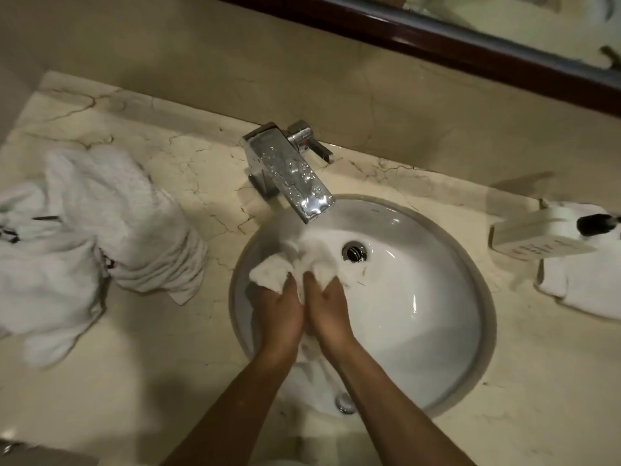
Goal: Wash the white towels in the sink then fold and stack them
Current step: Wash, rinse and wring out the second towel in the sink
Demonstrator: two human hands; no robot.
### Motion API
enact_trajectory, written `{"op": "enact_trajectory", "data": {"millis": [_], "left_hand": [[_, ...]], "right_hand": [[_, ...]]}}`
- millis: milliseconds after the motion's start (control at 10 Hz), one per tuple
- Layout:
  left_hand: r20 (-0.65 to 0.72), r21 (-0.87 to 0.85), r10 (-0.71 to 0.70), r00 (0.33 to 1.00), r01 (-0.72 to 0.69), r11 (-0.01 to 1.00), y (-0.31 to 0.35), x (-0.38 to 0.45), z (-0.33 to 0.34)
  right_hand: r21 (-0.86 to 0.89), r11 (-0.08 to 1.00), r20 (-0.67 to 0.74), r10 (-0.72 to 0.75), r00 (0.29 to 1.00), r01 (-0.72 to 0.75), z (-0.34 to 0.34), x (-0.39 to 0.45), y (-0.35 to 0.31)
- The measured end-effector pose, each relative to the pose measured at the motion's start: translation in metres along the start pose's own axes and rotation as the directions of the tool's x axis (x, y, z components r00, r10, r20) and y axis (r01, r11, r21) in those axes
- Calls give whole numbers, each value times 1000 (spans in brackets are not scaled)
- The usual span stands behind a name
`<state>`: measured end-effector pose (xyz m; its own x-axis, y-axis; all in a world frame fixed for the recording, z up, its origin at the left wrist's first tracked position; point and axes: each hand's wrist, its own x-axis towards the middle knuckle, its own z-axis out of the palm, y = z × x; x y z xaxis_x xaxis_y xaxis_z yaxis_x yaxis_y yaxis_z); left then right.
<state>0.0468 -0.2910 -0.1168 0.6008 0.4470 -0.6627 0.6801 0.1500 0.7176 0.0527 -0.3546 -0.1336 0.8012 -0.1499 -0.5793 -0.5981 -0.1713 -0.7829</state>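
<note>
The veined marble counter [174, 348] spreads round a glossy round white sink [420, 297]. On its left lies a heap of crumpled terry towels [111, 223]; at far right sits a folded cloth [578, 284]. A wet chrome faucet [289, 173] juts over the basin. My left hand [280, 311] and right hand [327, 311] both clutch the bunched white towel [302, 260] beneath the spout.
</note>
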Motion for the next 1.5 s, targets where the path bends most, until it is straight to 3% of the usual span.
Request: {"op": "enact_trajectory", "data": {"millis": [100, 200, 300, 400, 500, 600, 700, 800, 900, 1000, 1100, 1200, 1300, 1400, 1500], "left_hand": [[40, 84, 140, 989, -143, 986, -1, -4, 4], [-47, 144, 173, 984, -164, 976, 6, 26, 2], [-79, 173, 144, 986, -129, 977, 9, 48, -4], [44, 121, 61, 997, -66, 990, 6, 20, -3], [156, 158, 40, 987, -65, 985, 3, -1, -4], [328, 126, 22, 945, -67, 990, 11, -5, -19], [199, 79, 115, 973, -133, 988, 20, 6, -32], [79, 150, 183, 980, -193, 970, 32, 16, -29], [118, 240, 214, 970, -236, 942, 41, 17, -24], [80, 303, 227, 970, -241, 922, 38, 16, -21], [98, 206, 161, 982, -178, 962, 30, 13, -22], [166, 151, 75, 983, -100, 983, 27, 15, -18], [155, 115, 75, 985, -94, 989, 41, 25, -12], [206, 112, 100, 973, -125, 986, 54, 35, -10], [202, 23, 29, 979, -34, 999, 58, 37, -13]], "right_hand": [[295, 927, 91, 215, 972, -232, 0, 21, -7], [349, 895, 163, 235, 958, -278, -4, 0, -13], [299, 931, 186, 158, 970, -209, -5, -11, -9], [264, 944, 94, 177, 980, -196, -6, 16, -6], [255, 924, 144, 254, 956, -284, -5, 26, 0], [90, 948, 199, 283, 938, -305, -20, 18, -6], [167, 967, 66, 182, 981, -191, -27, 28, -11], [195, 978, -20, 79, 997, -73, -39, 27, -29], [19, 999, 12, 47, 999, -47, -52, 22, -34], [-117, 978, 35, 175, 984, -170, -54, 12, -11], [-240, 968, 62, 93, 994, -76, -52, -5, 5], [-226, 968, 24, -105, 994, 108, -52, -5, -20], [-288, 930, -60, -257, 965, 229, -53, 8, -60], [-217, 939, -153, -302, 941, 266, -58, 26, -88], [-195, 942, -167, -306, 937, 273, -58, 42, -118]]}}
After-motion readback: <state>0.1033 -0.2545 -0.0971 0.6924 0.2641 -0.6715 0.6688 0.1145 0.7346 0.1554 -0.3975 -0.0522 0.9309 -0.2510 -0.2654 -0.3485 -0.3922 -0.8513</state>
